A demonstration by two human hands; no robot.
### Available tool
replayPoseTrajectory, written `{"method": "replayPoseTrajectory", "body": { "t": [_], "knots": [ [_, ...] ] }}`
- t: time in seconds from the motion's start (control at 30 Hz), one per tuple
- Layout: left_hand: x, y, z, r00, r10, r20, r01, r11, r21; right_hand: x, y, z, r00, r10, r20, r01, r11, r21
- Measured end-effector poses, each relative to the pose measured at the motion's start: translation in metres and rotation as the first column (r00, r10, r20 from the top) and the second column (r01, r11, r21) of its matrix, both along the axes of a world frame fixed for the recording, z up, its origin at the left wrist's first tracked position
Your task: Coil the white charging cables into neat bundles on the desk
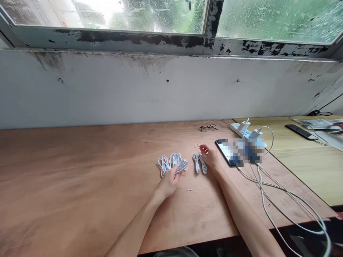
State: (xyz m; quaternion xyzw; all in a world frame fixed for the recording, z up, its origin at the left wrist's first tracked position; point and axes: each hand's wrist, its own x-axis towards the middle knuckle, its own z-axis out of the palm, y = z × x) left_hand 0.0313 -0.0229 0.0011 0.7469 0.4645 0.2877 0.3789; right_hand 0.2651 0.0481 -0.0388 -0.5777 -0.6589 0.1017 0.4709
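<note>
Hands out over worktop (80,171), both left of phone (226,151). Your left hand (169,181), farther left of phone, has fingers curled round loose cable coil (173,161); grip likely keeps loops from springing apart. Your right hand (210,157), just left of phone, has fingers bent toward thin wire tie (197,145); cannot tell whether pinched. Tied cable bundle (200,164) lies flat between hands, seemingly kept clear of loose coil. Spare tie (189,190) lies nearer you. Charger leads (268,192) trail right of phone.
</note>
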Motion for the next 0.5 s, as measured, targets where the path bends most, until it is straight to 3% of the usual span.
{"method": "replayPoseTrajectory", "body": {
  "t": [0.33,0.5],
  "knots": [
    [0.000,-0.001,0.003,1.000,-0.001,-0.019,0.001,1.000,-0.008,0.002,0.000,-0.001,0.994,-0.055,-0.093,0.061,0.996,0.063],
    [0.000,0.000,-0.001,1.000,0.025,0.008,-0.025,1.000,0.004,-0.010,-0.005,0.007,0.955,-0.085,-0.286,0.115,0.989,0.092]
  ]
}}
